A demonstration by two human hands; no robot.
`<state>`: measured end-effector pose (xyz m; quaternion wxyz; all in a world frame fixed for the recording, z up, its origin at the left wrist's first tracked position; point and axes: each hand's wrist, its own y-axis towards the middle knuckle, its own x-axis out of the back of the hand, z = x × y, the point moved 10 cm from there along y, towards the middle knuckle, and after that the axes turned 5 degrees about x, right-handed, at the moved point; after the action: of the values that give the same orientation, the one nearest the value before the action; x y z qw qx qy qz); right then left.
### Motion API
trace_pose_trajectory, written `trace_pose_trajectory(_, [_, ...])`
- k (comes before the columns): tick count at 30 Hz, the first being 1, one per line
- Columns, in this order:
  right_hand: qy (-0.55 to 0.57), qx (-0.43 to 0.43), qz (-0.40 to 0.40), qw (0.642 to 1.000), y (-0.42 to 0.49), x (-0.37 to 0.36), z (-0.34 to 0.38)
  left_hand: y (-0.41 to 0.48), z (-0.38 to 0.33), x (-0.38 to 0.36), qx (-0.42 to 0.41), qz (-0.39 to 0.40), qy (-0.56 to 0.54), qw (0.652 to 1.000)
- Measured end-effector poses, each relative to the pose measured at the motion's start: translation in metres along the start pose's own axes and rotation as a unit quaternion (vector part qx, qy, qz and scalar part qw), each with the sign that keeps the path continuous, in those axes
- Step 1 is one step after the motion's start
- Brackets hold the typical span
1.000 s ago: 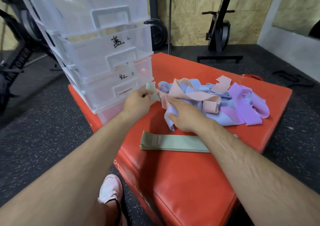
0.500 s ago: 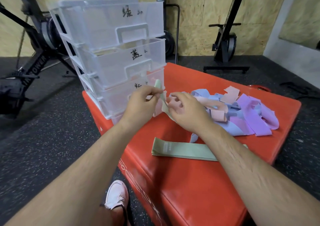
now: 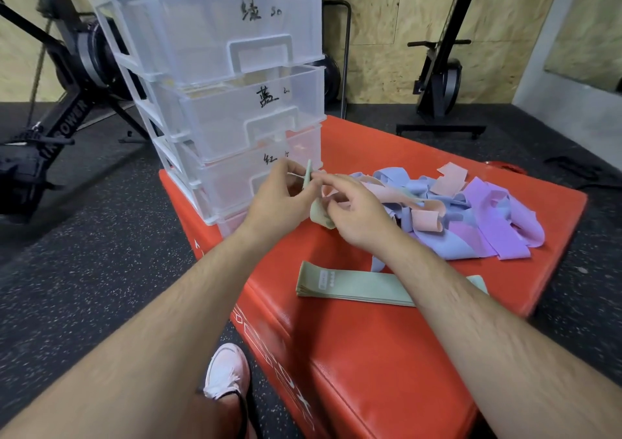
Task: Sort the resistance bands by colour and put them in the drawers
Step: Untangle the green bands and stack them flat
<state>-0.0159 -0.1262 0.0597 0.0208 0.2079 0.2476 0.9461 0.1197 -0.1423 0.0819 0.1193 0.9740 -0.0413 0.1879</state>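
Pulled up out of the heap since a second ago: one pale green resistance band [image 3: 318, 214], then lying low at the heap's near edge, now held in the air before the third drawer down. Pinched at its upper end by the left hand [image 3: 276, 203], thumb and fingers [image 3: 293, 170] closed on the strip. Gripped lower down by the right hand [image 3: 356, 216], fingers [image 3: 336, 182] curled about the crumpled part. Hands nearly touching.

At 3 o'clock from the hands, a loose heap of blue, pink and purple bands [image 3: 471, 226] on the red padded box [image 3: 370, 354]. At 5 o'clock, a flat stack of green bands [image 3: 353, 285] near the box's front edge, its right end under the right forearm. At 11 o'clock, a clear plastic drawer unit [image 3: 218, 102] on the box's far left corner, with handwritten marks on the drawer fronts. Something pinkish showing dimly behind the third front.

At 7 o'clock, down on the speckled black floor [image 3: 84, 287], a pale pink shoe [image 3: 225, 371]. Gym machines at 10 and 1 o'clock, before a chipboard wall.
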Motion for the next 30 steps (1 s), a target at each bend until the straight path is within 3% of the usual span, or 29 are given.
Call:
trace_pose_trajectory(3, [0.008, 0.012, -0.028, 0.999, 0.002, 0.007, 0.006, 0.000, -0.006, 0.006, -0.027, -0.018, 0.025, 0.999])
trace_pose_trajectory(6, [0.052, 0.006, 0.004, 0.999, 0.008, 0.000, 0.008, -0.001, -0.012, 0.007, -0.046, -0.010, 0.038, 0.998])
trace_pose_trajectory(11, [0.007, -0.022, 0.002, 1.000, 0.019, -0.004, 0.001, -0.006, -0.020, 0.016, -0.063, -0.025, 0.044, 0.997])
trace_pose_trajectory(16, [-0.025, 0.015, -0.002, 1.000, 0.022, -0.009, 0.014, -0.003, -0.026, 0.025, -0.082, -0.040, 0.099, 0.991])
trace_pose_trajectory(23, [-0.044, -0.008, 0.040, 0.998, 0.025, -0.020, 0.002, -0.014, -0.035, 0.047, -0.106, -0.073, 0.029, 0.991])
trace_pose_trajectory(28, [-0.097, -0.066, 0.065, 0.991, 0.022, -0.024, -0.036, -0.020, -0.031, 0.074, -0.106, -0.116, -0.020, 0.987])
trace_pose_trajectory(30, [-0.147, -0.051, 0.047, 0.987, 0.022, -0.019, -0.038, -0.024, -0.032, 0.090, -0.109, -0.142, -0.044, 0.983])
